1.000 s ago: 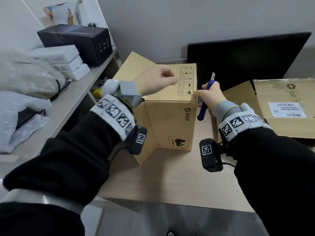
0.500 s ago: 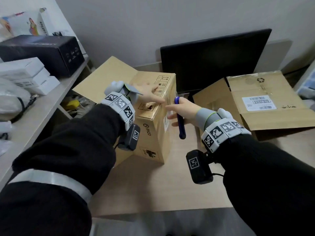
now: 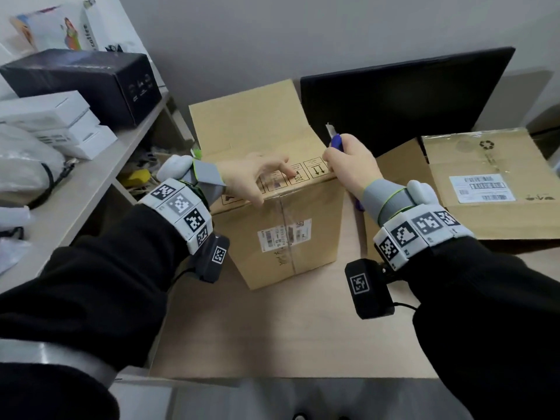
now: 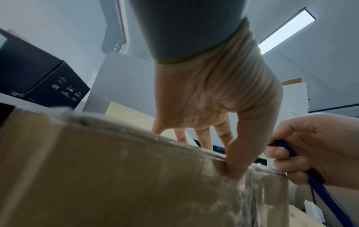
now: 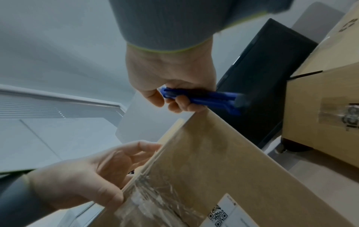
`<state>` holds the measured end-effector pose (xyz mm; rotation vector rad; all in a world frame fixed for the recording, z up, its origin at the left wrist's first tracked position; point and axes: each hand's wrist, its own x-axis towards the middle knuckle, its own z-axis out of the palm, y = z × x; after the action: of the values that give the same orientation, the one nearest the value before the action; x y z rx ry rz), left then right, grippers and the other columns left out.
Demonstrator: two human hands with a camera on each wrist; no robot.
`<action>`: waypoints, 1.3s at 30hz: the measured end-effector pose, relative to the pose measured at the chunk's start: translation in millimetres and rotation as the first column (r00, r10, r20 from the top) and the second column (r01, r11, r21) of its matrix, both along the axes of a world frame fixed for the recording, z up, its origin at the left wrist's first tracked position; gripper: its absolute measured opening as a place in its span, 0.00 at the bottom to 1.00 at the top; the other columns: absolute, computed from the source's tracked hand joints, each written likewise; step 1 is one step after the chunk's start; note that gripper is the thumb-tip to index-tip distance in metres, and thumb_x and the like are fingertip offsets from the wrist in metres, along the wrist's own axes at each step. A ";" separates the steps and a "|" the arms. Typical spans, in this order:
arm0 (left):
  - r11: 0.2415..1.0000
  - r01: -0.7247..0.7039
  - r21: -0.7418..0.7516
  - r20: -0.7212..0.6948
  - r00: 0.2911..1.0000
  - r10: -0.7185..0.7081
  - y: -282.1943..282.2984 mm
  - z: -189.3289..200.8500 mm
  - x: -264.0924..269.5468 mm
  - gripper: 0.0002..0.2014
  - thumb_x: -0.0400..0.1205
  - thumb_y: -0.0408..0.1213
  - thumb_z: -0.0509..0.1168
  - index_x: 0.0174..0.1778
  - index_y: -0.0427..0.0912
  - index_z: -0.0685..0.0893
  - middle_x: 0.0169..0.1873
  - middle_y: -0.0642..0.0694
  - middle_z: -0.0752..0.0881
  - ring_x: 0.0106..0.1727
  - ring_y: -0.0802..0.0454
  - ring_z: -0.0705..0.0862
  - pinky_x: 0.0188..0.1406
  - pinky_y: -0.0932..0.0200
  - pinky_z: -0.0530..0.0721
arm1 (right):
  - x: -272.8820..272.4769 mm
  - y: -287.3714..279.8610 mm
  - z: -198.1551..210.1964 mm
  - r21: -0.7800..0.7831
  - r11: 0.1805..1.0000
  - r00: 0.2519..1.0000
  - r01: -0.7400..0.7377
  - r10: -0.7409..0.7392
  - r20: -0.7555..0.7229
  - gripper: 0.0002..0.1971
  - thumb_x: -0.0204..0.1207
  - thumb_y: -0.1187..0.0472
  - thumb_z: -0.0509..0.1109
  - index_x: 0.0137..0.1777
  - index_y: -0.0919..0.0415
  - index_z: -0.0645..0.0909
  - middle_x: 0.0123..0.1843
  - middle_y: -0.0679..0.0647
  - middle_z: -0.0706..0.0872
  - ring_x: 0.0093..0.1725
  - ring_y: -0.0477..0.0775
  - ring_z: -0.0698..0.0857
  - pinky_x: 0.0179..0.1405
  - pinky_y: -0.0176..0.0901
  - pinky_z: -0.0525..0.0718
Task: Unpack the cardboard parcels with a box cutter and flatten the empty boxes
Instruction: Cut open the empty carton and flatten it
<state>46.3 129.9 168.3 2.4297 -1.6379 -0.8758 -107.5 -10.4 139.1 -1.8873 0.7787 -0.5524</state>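
Head view: left hand (image 3: 251,177) fingers spread flat on the box (image 3: 281,225) top—right hand (image 3: 348,168) fingers grip the cutter (image 3: 335,140) beside it.

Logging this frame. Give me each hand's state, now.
Left hand: open, resting on the cardboard box top edge.
Right hand: gripping the blue box cutter.

A monitor (image 3: 403,98) stands behind the box (image 3: 281,237) on the table (image 3: 288,334).

"coffee" on white carton (image 3: 88,31); recycling sign on flattened box (image 3: 486,144)
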 end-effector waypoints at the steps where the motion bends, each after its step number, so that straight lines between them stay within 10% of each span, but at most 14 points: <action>1: 0.998 -0.041 -0.042 -0.106 0.994 0.036 1.4 -1.5 3.0 0.31 0.67 0.26 0.72 0.65 0.56 0.76 0.82 0.50 0.60 0.82 0.52 0.57 0.78 0.60 0.56 | 1.8 3.0 2.5 -0.019 1.000 1.000 -0.022 0.022 -0.022 0.09 0.75 0.58 0.58 0.47 0.64 0.74 0.38 0.53 0.75 0.38 0.53 0.72 0.41 0.47 0.70; 5: 0.880 -0.361 -0.309 -0.380 0.895 0.234 6.8 -13.8 16.6 0.13 0.76 0.36 0.70 0.57 0.49 0.84 0.67 0.46 0.80 0.68 0.53 0.78 0.77 0.55 0.68 | 11.0 13.9 9.0 -0.043 0.989 0.985 -0.142 0.136 -0.108 0.11 0.79 0.57 0.52 0.47 0.60 0.74 0.41 0.56 0.78 0.40 0.55 0.73 0.42 0.48 0.70; 11: 0.817 -0.303 -0.490 -0.140 0.953 0.269 -2.0 -34.9 20.4 0.10 0.84 0.32 0.63 0.56 0.47 0.86 0.70 0.46 0.79 0.71 0.53 0.75 0.76 0.58 0.64 | 19.7 24.3 13.2 -0.206 0.929 0.923 -0.308 0.239 -0.302 0.16 0.83 0.53 0.49 0.40 0.57 0.74 0.34 0.51 0.76 0.38 0.55 0.73 0.35 0.46 0.67; 17: 0.727 -0.395 -0.562 -0.251 0.918 0.306 2.4 -45.1 25.6 0.13 0.85 0.27 0.57 0.56 0.40 0.87 0.65 0.46 0.83 0.67 0.55 0.80 0.68 0.69 0.70 | 32.4 38.5 9.9 -0.544 0.716 0.863 -0.437 0.162 -0.479 0.17 0.83 0.43 0.52 0.49 0.52 0.76 0.41 0.52 0.83 0.43 0.56 0.78 0.37 0.44 0.70; 23: 0.701 -0.396 -0.594 -0.276 0.918 0.285 0.0 -48.2 25.6 0.14 0.85 0.24 0.56 0.56 0.36 0.86 0.61 0.50 0.83 0.59 0.58 0.82 0.55 0.79 0.75 | 32.0 43.7 5.5 -0.755 0.477 0.884 -0.449 0.112 -0.455 0.15 0.82 0.44 0.56 0.40 0.54 0.70 0.25 0.47 0.69 0.33 0.57 0.74 0.32 0.44 0.64; 39: 0.701 -0.424 -0.574 -0.325 0.903 0.280 0.8 -52.4 25.3 0.12 0.80 0.27 0.62 0.49 0.48 0.86 0.64 0.45 0.83 0.66 0.51 0.81 0.72 0.53 0.74 | 40.2 64.4 16.0 -0.753 0.345 0.804 -0.560 0.010 -0.594 0.15 0.81 0.44 0.56 0.40 0.53 0.73 0.27 0.47 0.70 0.37 0.58 0.75 0.41 0.45 0.66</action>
<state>71.5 130.8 115.8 1.9706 -1.0773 -0.3999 -67.2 54.0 155.1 -3.2715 0.3620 -0.2121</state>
